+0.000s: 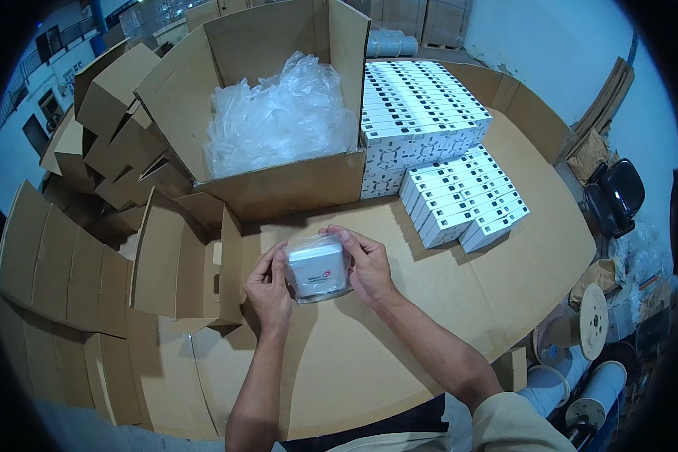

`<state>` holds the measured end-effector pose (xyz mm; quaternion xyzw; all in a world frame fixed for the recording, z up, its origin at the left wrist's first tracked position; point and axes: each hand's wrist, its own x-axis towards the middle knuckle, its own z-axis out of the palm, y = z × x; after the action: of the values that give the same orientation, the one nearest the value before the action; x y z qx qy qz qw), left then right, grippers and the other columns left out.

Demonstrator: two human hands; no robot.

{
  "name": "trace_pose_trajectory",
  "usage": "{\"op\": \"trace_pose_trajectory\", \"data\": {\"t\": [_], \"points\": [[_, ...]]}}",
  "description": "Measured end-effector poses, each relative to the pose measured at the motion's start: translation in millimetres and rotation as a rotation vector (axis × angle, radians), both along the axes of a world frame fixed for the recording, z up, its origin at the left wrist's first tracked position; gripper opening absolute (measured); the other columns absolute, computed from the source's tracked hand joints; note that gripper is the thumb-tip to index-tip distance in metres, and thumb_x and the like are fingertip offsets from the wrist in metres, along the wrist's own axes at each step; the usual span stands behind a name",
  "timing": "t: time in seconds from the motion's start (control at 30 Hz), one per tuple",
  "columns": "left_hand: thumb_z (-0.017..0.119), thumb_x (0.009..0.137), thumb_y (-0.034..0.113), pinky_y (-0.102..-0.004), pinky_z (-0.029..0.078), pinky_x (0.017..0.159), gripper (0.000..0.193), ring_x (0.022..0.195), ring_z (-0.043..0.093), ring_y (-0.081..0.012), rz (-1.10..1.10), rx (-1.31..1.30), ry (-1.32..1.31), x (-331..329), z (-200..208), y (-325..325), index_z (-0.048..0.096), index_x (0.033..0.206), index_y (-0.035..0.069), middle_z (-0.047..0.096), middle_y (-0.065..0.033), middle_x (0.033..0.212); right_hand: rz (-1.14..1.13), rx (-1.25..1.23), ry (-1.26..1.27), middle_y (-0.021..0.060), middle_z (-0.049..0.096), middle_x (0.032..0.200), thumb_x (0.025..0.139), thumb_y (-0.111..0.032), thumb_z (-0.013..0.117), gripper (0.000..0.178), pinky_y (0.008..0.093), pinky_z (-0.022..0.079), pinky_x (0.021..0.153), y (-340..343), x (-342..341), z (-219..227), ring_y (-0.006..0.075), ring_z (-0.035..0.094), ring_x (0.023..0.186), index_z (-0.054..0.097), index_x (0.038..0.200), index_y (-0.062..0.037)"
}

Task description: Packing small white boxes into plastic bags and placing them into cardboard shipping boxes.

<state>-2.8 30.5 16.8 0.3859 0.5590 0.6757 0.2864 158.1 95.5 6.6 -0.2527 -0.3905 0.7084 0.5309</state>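
Observation:
Between both hands, above the cardboard-covered table [369,354], is a small white box-shaped item in a clear plastic bag [317,273]. A small red mark shows on its face. My left hand [270,290] grips the bag's left edge, thumb on top. My right hand [365,267] pinches its upper right corner. Left of my left hand stands an open, empty small cardboard box [192,264]. Beyond the hands, a large open carton [294,184] holds a heap of crumpled clear plastic bags [282,117].
White printed boxes stand in a tall stack [422,98] and a lower stack [463,196] right of the carton. Open brown cartons [120,128] pile up at the left. A black chair [616,197] and cable spools [594,322] sit beyond the table's right edge.

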Motion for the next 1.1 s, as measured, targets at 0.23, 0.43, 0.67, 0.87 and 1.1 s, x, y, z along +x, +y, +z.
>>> {"op": "trace_pose_trajectory", "data": {"t": [0.23, 0.43, 0.67, 0.87, 1.1], "points": [[0.066, 0.103, 0.015, -0.0257, 0.052, 0.087, 0.02, 0.096, 0.064, -0.01, -0.023, 0.059, -0.12, -1, 10, -5, 0.071, 0.11, -0.004, 0.07, -0.0044, 0.1, 0.036, 0.044, 0.051, 0.0138, 0.069, 0.128, 0.106, -0.027, 0.06, 0.037, 0.0359, 0.05, 0.104, 2, 7, 9, 0.0189, 0.063, 0.117, 0.067, 0.126, 0.0038], [0.067, 0.103, 0.016, -0.0265, 0.054, 0.084, 0.02, 0.095, 0.065, -0.0101, 0.01, 0.122, -0.127, -2, 0, 0, 0.069, 0.108, -0.003, 0.07, -0.0048, 0.1, 0.037, 0.076, 0.02, 0.0148, 0.068, 0.129, 0.107, -0.03, 0.058, 0.039, 0.0386, 0.049, 0.106, 3, 10, 14, 0.0197, 0.062, 0.117, 0.067, 0.127, 0.0027], [0.065, 0.104, 0.019, -0.0295, 0.056, 0.084, 0.02, 0.096, 0.065, -0.0124, -0.008, 0.132, -0.347, -12, -11, 1, 0.065, 0.11, 0.0, 0.067, -0.0056, 0.106, 0.224, 0.222, -0.326, 0.0123, 0.067, 0.131, 0.093, -0.003, 0.073, 0.057, 0.0353, 0.053, 0.101, 6, 24, 32, 0.0181, 0.064, 0.116, 0.052, 0.146, -0.003], [0.072, 0.1, 0.02, -0.0272, 0.056, 0.085, 0.029, 0.095, 0.066, -0.012, -0.091, 0.246, -0.466, -9, -18, 8, 0.064, 0.119, 0.0, 0.068, -0.0063, 0.105, 0.214, 0.296, -0.42, 0.0092, 0.065, 0.13, 0.092, -0.003, 0.076, 0.059, 0.0333, 0.053, 0.101, 15, 25, 11, 0.0167, 0.063, 0.116, 0.051, 0.146, -0.003], [0.078, 0.094, 0.013, -0.0304, 0.05, 0.096, 0.034, 0.106, 0.064, -0.0145, -0.286, -0.17, -0.225, -7, -9, 1, 0.066, 0.122, 0.001, 0.069, -0.0049, 0.11, 0.214, 0.25, -0.391, 0.0075, 0.067, 0.125, 0.094, -0.005, 0.074, 0.049, 0.0301, 0.055, 0.095, 10, 23, 16, 0.0141, 0.065, 0.11, 0.056, 0.139, 0.0014]]}}
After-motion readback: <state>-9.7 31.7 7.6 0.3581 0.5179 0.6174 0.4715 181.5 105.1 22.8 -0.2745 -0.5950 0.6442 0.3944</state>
